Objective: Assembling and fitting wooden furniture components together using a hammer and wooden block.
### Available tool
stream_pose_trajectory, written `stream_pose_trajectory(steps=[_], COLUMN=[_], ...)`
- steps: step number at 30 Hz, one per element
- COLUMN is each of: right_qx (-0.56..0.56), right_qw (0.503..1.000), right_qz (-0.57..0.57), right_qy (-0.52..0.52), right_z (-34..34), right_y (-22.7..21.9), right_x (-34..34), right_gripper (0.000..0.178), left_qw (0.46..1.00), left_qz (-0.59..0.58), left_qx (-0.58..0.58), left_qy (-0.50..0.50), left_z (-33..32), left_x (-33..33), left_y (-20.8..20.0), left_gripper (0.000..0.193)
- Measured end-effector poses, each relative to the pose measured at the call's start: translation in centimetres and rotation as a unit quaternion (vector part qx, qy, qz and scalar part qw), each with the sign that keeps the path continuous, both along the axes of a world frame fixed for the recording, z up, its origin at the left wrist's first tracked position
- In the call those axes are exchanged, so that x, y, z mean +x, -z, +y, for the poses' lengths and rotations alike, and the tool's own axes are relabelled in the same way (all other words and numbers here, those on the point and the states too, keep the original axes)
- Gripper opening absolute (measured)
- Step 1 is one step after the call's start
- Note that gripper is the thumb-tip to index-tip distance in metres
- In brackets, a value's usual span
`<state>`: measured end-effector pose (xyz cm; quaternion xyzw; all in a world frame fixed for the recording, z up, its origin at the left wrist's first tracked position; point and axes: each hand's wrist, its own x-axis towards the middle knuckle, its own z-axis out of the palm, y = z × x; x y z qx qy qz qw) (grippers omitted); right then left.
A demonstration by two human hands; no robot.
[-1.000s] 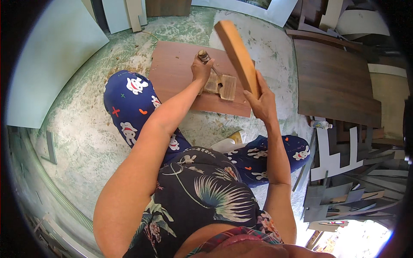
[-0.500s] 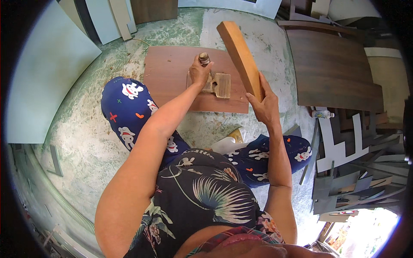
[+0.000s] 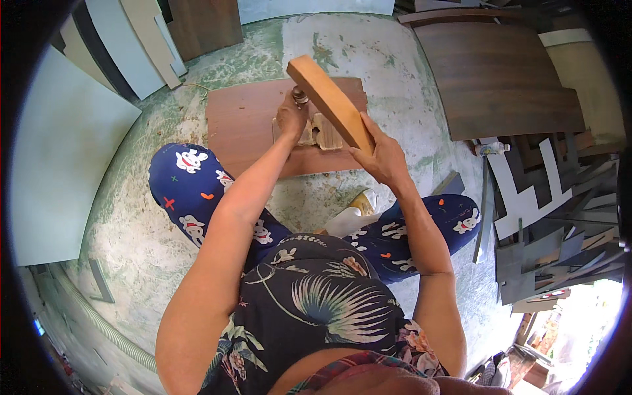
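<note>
- Wooden block (image 3: 328, 134): lies flat on the reddish-brown board (image 3: 237, 135), towards the board's near edge; its longer side appears to run left to right. A dark hole shows near its middle; its left part is partly covered by the left hand.
- Left hand (image 3: 291, 120): nearer of the two to the block, over its left end. Fingers are wrapped round the handle of a tool (image 3: 300, 97), whose rounded end points up and away from the person. The working end is hidden; contact with the block cannot be told.
- Wooden bar (image 3: 330, 100): long axis slants from the right hand (image 3: 385, 153) up and leftward. Its far end reaches just beside the tool's handle end in this view; whether they touch, and the height between, cannot be told.
- Right hand: clasps the bar's near end, thumb on the near side; stands to the right of the block and apart from it.
- Surroundings: patterned blue trousers (image 3: 178, 181) on both bent legs, near side of the board; mottled floor (image 3: 395, 72) beneath the board.
</note>
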<state>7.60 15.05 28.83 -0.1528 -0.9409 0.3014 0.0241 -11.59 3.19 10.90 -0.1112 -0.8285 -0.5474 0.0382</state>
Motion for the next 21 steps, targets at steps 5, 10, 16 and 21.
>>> stream_pose_trajectory(steps=[5, 10, 16, 21], right_qx=[-0.007, -0.026, -0.033, -0.032], right_qw=[0.998, 0.994, 0.995, 0.995], right_qz=[0.050, 0.093, 0.075, 0.089], right_qy=[0.036, 0.053, 0.054, 0.041], right_z=[1.3, 2.0, 1.4, 1.4], right_y=[-0.8, -0.7, -1.4, -1.3], right_x=[0.3, 0.6, 0.8, 1.0], right_gripper=[0.078, 0.078, 0.077, 0.076], left_qw=[1.000, 1.000, 1.000, 1.000], left_qz=[-0.007, -0.018, -0.003, 0.011], left_qx=[-0.011, 0.020, 0.006, 0.002], left_qy=[0.012, 0.004, 0.003, 0.009], left_z=[-0.1, 0.0, 0.1, 0.3], left_x=[0.1, 0.1, 0.6, 0.9], left_y=[-0.4, -0.4, -0.3, -1.2], left_gripper=[0.036, 0.037, 0.039, 0.038])
